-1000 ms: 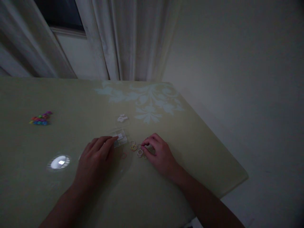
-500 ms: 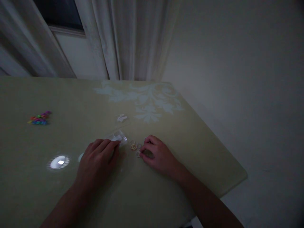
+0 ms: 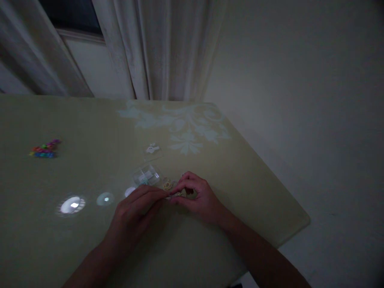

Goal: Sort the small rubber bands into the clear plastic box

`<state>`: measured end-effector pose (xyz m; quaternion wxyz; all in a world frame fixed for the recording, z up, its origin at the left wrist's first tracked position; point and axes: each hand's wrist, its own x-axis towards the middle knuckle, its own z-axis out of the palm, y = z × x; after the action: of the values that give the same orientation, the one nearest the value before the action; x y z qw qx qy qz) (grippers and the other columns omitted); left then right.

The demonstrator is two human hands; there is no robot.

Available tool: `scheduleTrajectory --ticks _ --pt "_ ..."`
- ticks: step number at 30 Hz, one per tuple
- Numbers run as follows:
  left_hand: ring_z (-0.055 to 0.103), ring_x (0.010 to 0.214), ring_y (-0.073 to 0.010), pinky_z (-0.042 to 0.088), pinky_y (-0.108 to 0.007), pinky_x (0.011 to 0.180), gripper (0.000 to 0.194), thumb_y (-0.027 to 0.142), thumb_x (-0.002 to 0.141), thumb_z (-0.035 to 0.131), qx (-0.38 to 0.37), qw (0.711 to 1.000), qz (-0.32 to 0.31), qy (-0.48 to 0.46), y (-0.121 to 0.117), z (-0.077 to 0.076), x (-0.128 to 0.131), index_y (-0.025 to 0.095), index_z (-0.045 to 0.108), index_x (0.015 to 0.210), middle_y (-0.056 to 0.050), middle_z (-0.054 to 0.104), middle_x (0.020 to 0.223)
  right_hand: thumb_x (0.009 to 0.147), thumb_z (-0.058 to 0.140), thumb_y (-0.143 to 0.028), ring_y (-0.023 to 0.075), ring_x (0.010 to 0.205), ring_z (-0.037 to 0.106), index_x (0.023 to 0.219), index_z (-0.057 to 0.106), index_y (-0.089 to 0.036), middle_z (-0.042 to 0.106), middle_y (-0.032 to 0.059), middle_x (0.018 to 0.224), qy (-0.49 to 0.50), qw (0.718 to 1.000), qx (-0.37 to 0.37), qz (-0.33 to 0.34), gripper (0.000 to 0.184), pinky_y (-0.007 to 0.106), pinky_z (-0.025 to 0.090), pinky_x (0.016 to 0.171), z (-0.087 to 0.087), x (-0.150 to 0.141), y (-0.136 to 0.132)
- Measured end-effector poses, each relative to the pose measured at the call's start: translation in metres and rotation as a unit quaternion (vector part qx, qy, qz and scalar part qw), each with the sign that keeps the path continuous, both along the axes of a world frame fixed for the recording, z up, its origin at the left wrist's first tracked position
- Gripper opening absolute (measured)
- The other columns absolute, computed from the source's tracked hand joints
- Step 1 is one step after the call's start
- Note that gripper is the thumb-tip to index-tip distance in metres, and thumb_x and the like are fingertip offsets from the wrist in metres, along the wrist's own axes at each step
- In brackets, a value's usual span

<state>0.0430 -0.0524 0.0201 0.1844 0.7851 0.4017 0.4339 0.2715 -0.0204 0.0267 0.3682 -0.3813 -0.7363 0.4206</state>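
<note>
My left hand (image 3: 139, 210) is closed in a pinch, its fingertips meeting those of my right hand just above the table. What the left fingers hold is too small and dark to make out. My right hand (image 3: 198, 196) is also pinched, with small pale rings (image 3: 180, 194), like little bands, between thumb and fingers. Just beyond the fingertips lie several loose yellowish rings (image 3: 167, 184). A clear plastic box (image 3: 147, 175) with compartments sits behind my left hand, something bluish at its near corner.
A small white piece (image 3: 152, 149) on a clear square lies farther back. Several bright-coloured little items (image 3: 45, 150) are piled at the left. Round light reflections show on the glossy table (image 3: 75, 244). Its right edge runs beside a wall (image 3: 285, 100); a curtain (image 3: 168, 52) hangs behind.
My left hand has moved right, away from the clear box, to meet my right fingertips. More of the box now shows. The right hand has stayed nearly in place, now with rings in its pinch.
</note>
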Motion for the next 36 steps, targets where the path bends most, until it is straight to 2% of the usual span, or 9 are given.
scheduleTrajectory --ticks 6,12,15,19,25,28,31,33,36 --pt "0.079 0.09 -0.0159 0.063 -0.024 0.083 0.018 0.024 0.096 0.069 -0.049 0.994 0.091 -0.042 0.003 0.006 -0.006 0.031 0.08 0.109 0.002 0.083 0.102 0.095 0.076 -0.021 0.019 0.099 0.061 0.099 0.078 -0.02 0.062 0.0058 0.105 -0.219 0.966 0.126 0.045 0.004 0.031 0.05 0.088 -0.007 0.006 0.004" --pt "0.081 0.079 -0.0171 0.064 -0.024 0.074 0.014 0.028 0.091 0.072 -0.118 0.983 0.117 -0.074 0.002 0.01 -0.003 0.032 0.083 0.098 0.004 0.085 0.092 0.102 0.066 -0.022 0.0243 0.101 0.059 0.101 0.071 -0.014 0.062 0.0117 0.109 -0.333 0.925 0.172 0.068 0.009 0.038 0.05 0.092 -0.01 0.002 0.001" --pt "0.081 0.075 -0.0168 0.064 -0.023 0.071 0.013 0.028 0.09 0.073 -0.122 0.985 0.101 -0.07 0.003 0.009 -0.003 0.032 0.084 0.096 0.004 0.085 0.088 0.106 0.057 -0.019 0.0241 0.103 0.058 0.105 0.066 -0.014 0.061 0.0121 0.111 -0.282 0.947 0.142 0.06 0.01 0.038 0.05 0.092 -0.009 -0.001 -0.001" --pt "0.08 0.078 -0.0161 0.063 -0.022 0.069 0.014 0.025 0.091 0.073 -0.094 0.991 0.043 -0.084 0.004 0.006 -0.002 0.032 0.084 0.096 0.003 0.084 0.09 0.108 0.053 -0.02 0.0182 0.1 0.058 0.103 0.061 -0.019 0.059 0.0059 0.106 -0.073 0.996 0.036 0.041 0.009 0.031 0.05 0.09 0.0 -0.005 -0.005" --pt "0.078 0.078 -0.0176 0.063 -0.026 0.071 0.016 0.023 0.093 0.074 -0.1 0.99 0.033 -0.095 0.002 0.005 0.001 0.031 0.082 0.103 0.001 0.083 0.092 0.107 0.057 -0.03 0.017 0.091 0.057 0.096 0.061 -0.021 0.059 0.0019 0.095 0.036 0.997 -0.051 0.051 0.015 0.03 0.047 0.086 0.008 -0.014 -0.009" --pt "0.077 0.082 -0.0179 0.063 -0.027 0.072 0.017 0.024 0.095 0.072 -0.091 0.991 0.022 -0.097 0.001 0.004 0.0 0.033 0.081 0.105 0.001 0.082 0.094 0.105 0.06 -0.034 0.0166 0.087 0.057 0.095 0.063 -0.02 0.058 0.0016 0.093 0.038 0.996 -0.066 0.041 0.017 0.029 0.048 0.08 0.005 -0.016 -0.006" --pt "0.076 0.084 -0.0178 0.062 -0.027 0.073 0.012 0.027 0.095 0.071 -0.094 0.99 0.047 -0.095 0.002 0.004 0.0 0.032 0.081 0.101 0.0 0.08 0.094 0.107 0.058 -0.03 0.0174 0.092 0.061 0.102 0.067 -0.02 0.062 0.0036 0.098 -0.002 1.0 -0.004 -0.005 0.015 0.03 0.05 0.084 -0.004 -0.017 0.002" --pt "0.077 0.084 -0.0177 0.063 -0.027 0.075 0.009 0.03 0.094 0.073 -0.111 0.985 0.079 -0.104 0.002 0.005 0.001 0.031 0.08 0.099 0.001 0.08 0.095 0.108 0.055 -0.024 0.0195 0.101 0.062 0.111 0.071 -0.02 0.064 0.007 0.107 -0.086 0.993 0.071 -0.037 0.016 0.033 0.05 0.092 -0.013 -0.019 0.007" --pt "0.078 0.081 -0.0179 0.064 -0.027 0.074 0.01 0.035 0.093 0.074 -0.156 0.972 0.115 -0.136 0.001 0.007 0.003 0.03 0.08 0.098 0.002 0.082 0.093 0.107 0.056 -0.019 0.023 0.11 0.06 0.122 0.073 -0.023 0.064 0.0101 0.12 -0.236 0.958 0.157 -0.045 0.023 0.038 0.048 0.099 -0.025 -0.021 0.013"
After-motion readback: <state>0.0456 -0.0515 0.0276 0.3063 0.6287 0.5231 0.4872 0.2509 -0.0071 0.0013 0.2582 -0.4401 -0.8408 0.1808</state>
